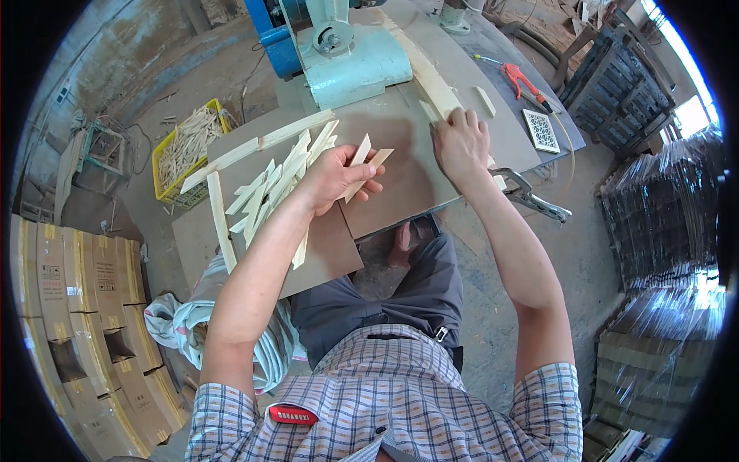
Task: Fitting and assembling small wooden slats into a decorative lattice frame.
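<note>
Cartons [91, 262] stand stacked at the far left, then a yellow plastic crate [157, 173] full of thin wooden sticks [190, 140], and next the table [416, 181] with a loose pile of slant-cut wooden strips [286, 179]. Just right of that pile, the left hand [346, 173] pinches two short slant-ended wooden pieces [361, 152] between thumb and fingers above the table. Farther right, the right hand [462, 142] curls its fingers beside a long board [422, 68], any grip hidden, near a locking clamp [531, 195], a red blow gun [520, 82] and a patterned panel [541, 129].
</note>
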A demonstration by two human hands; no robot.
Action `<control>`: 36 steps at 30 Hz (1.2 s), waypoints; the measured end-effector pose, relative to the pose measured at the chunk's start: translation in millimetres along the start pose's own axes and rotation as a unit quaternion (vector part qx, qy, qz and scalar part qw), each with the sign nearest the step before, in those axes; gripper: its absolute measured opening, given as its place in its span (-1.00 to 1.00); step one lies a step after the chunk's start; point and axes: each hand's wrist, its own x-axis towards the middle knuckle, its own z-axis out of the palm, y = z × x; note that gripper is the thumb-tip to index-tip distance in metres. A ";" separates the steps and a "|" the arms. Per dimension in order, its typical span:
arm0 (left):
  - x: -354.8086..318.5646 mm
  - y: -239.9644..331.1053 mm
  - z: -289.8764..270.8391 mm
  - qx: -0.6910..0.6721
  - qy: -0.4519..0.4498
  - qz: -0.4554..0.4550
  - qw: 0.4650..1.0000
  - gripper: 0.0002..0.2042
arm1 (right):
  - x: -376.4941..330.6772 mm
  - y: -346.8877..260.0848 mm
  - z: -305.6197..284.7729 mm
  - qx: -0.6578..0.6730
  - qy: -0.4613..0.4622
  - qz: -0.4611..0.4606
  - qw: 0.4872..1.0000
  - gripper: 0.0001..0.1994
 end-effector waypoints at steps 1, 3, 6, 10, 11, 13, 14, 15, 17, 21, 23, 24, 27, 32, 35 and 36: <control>0.3 -0.3 0.7 -0.015 0.003 0.002 1.000 -0.63 | 12.5 -1.6 7.3 0.006 0.004 0.013 1.000 -0.87; 0.6 -0.7 1.3 -0.031 0.008 0.003 0.999 -0.64 | 38.6 -4.7 21.0 0.011 0.007 0.009 1.000 -0.86; 1.7 -1.0 -0.2 -0.033 0.008 -0.008 0.999 -0.65 | 64.2 -8.3 28.5 -0.015 -0.031 0.034 0.999 -0.81; 4.3 -1.4 -3.0 0.004 0.042 0.005 0.999 -0.67 | 44.7 -14.1 4.3 0.104 0.060 0.026 0.992 -0.81; 4.6 -1.7 -2.8 0.015 0.048 0.007 0.999 -0.67 | 29.3 -16.5 -6.6 0.222 0.047 -0.006 0.974 -0.81; 7.6 -0.8 -0.4 0.042 0.055 0.013 0.998 -0.68 | 6.3 -21.3 -26.0 0.335 0.033 -0.034 0.941 -0.79; 8.9 -1.0 2.7 0.063 0.049 0.014 0.997 -0.69 | -4.4 -25.0 -33.5 0.361 0.020 -0.117 0.925 -0.75; 9.6 -1.4 6.2 0.072 0.046 0.016 0.996 -0.69 | -12.4 -27.4 -39.3 0.380 0.002 -0.197 0.904 -0.70; 11.5 -0.6 11.7 0.069 0.005 0.029 0.997 -0.69 | -21.4 -28.7 -45.9 0.370 -0.012 -0.194 0.908 -0.65; 9.8 -1.7 15.1 0.019 0.036 0.021 0.999 -0.66 | -39.1 -13.1 -51.2 0.303 -0.027 -0.152 0.940 -0.65; 9.1 -2.3 11.8 0.019 0.073 0.003 0.997 -0.59 | -46.2 -4.9 -48.7 0.184 -0.064 -0.047 0.980 -0.72; 9.7 -3.6 11.4 0.020 0.079 -0.001 0.997 -0.57 | -47.2 -3.2 -45.0 0.193 -0.034 -0.066 0.978 -0.72; 14.7 -5.3 8.9 -0.031 0.061 -0.027 0.997 -0.58 | -50.0 -1.2 -34.7 0.059 -0.029 -0.070 0.995 -0.81; 12.9 -5.9 8.0 -0.080 0.013 -0.029 0.996 -0.63 | -43.0 -0.4 -25.5 0.016 -0.003 -0.050 0.999 -0.87; 10.3 -4.9 10.3 -0.074 -0.012 -0.031 0.997 -0.69 | -29.2 2.1 -20.5 0.026 0.011 -0.026 0.999 -0.90; 10.0 -4.9 11.1 -0.077 -0.033 -0.038 0.996 -0.72 | -22.6 3.4 -17.3 0.034 0.006 -0.002 0.999 -0.89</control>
